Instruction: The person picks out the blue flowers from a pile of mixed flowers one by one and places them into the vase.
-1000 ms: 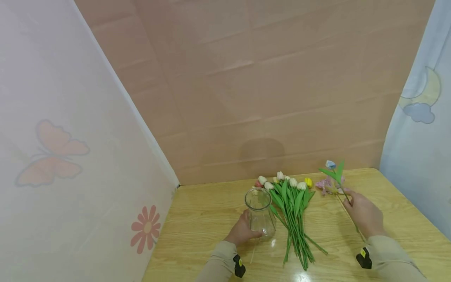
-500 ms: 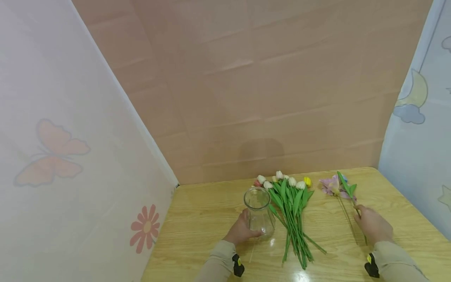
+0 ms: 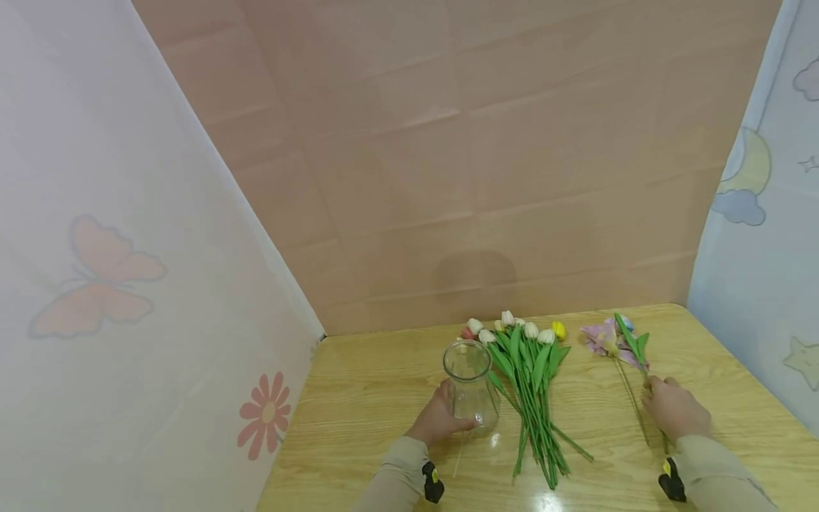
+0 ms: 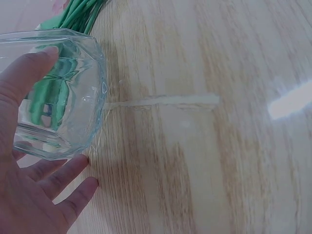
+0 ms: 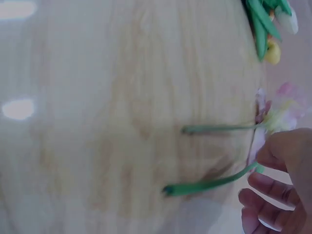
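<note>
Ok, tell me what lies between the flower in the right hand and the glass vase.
The bunch of tulips lies on the table between the blue flower that the right hand holds and the glass vase that the left hand holds. Nothing else shows there.

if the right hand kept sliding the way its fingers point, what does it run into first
Probably the pink and blue flower heads lying just beyond the right hand, along the green stem that it pinches; past them is the table's far edge. Depth is hard to judge.
</note>
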Motion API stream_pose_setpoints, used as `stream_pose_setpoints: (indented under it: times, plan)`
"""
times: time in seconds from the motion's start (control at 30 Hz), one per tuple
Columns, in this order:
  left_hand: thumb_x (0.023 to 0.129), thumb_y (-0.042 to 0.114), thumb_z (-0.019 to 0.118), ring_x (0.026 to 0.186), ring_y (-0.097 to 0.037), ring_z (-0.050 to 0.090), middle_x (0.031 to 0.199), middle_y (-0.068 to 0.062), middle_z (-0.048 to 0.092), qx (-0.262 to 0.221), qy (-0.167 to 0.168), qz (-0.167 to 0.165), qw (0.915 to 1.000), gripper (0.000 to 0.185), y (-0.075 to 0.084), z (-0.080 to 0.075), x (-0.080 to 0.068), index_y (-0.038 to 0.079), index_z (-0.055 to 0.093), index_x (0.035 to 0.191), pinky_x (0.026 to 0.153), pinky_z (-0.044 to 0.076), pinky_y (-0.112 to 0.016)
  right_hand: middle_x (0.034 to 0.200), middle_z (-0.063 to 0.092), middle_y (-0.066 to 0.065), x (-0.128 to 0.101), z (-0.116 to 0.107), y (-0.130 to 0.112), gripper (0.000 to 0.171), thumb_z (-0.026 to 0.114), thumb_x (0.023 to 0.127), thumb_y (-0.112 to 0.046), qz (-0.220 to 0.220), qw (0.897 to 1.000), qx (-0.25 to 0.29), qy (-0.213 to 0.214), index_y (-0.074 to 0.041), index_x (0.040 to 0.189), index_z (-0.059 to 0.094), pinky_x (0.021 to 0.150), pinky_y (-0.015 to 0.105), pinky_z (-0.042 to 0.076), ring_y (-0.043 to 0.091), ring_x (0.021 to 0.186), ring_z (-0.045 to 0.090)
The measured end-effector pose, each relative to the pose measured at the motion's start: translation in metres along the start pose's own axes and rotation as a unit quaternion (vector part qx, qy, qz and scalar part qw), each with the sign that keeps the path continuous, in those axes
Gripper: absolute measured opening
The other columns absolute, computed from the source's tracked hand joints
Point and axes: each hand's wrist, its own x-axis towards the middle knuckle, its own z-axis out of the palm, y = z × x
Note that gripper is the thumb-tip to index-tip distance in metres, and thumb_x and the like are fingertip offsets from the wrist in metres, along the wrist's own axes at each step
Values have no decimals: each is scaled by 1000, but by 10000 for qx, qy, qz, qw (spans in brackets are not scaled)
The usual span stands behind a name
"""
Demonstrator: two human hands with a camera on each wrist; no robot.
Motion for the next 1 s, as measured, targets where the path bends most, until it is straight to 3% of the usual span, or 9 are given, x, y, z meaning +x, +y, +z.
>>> stream_pose_setpoints:
  times: [0.17, 0.27, 0.4, 0.5, 0.63, 0.77, 0.9, 1.0]
  plan:
    - [74, 44, 82, 135, -42, 38, 150, -22, 32, 17, -2, 9, 10000, 107, -3, 1, 2, 11, 18, 153, 105, 37, -57, 97, 57, 31, 9, -2, -25, 29, 50, 94, -12, -257, 9985, 36, 477, 8, 114, 57, 42, 35, 41, 22, 56, 53]
    - [73, 43, 83, 135, -43, 38, 150, -23, 32, -17, 20, 47, 10000, 107, -4, 2, 3, 11, 19, 153, 105, 37, -58, 76, 59, 17, 16, -3, -46, 28, 47, 94, -11, -342, 9981, 77, 498, 6, 112, 59, 41, 33, 38, 19, 52, 49]
    - [72, 43, 83, 136, -42, 37, 150, -23, 32, -81, 47, 50, 9999, 107, -5, 3, 4, 10, 20, 153, 106, 36, -58, 53, 48, -2, 21, 3, -78, 28, 45, 95, -11, -753, 9951, 303, 564, 4, 111, 61, 40, 26, 29, 11, 43, 36]
    - [73, 42, 83, 136, -41, 37, 151, -22, 32, -100, 51, 18, 9999, 107, -6, 3, 5, 10, 20, 153, 107, 35, -57, 67, 62, 2, 22, 8, -103, 26, 47, 97, -13, -1059, 9922, 592, 297, 2, 113, 61, 42, 26, 30, 10, 44, 38]
    - [73, 42, 83, 135, -41, 38, 150, -22, 33, -59, 71, 13, 10000, 107, -6, 4, 5, 10, 20, 152, 107, 36, -57, 90, 68, 10, 21, 16, -134, 24, 51, 98, -14, -1080, 9894, 905, -340, -1, 115, 62, 45, 29, 35, 12, 50, 45]
    - [72, 45, 83, 135, -41, 39, 149, -21, 33, -3, 88, -32, 10000, 108, -7, 5, 6, 10, 20, 152, 106, 37, -56, 79, 64, 4, 18, 29, -153, 17, 55, 96, -13, -1050, 9888, 906, -546, -4, 108, 63, 48, 28, 36, 11, 53, 46]
    - [71, 47, 83, 135, -41, 39, 149, -21, 34, 48, 96, -23, 9999, 108, -8, 6, 7, 11, 21, 152, 105, 38, -56, 63, 53, 0, 16, 45, -159, 8, 55, 95, -10, -1075, 9903, 732, -495, -6, 97, 61, 48, 27, 33, 12, 51, 42]
    - [71, 47, 83, 134, -40, 40, 148, -21, 35, 119, 115, 34, 9999, 108, -9, 6, 8, 10, 21, 152, 105, 39, -55, 61, 49, -1, 16, 55, -159, 4, 57, 93, -10, -1049, 9915, 645, -410, -8, 91, 57, 48, 28, 34, 13, 53, 42]
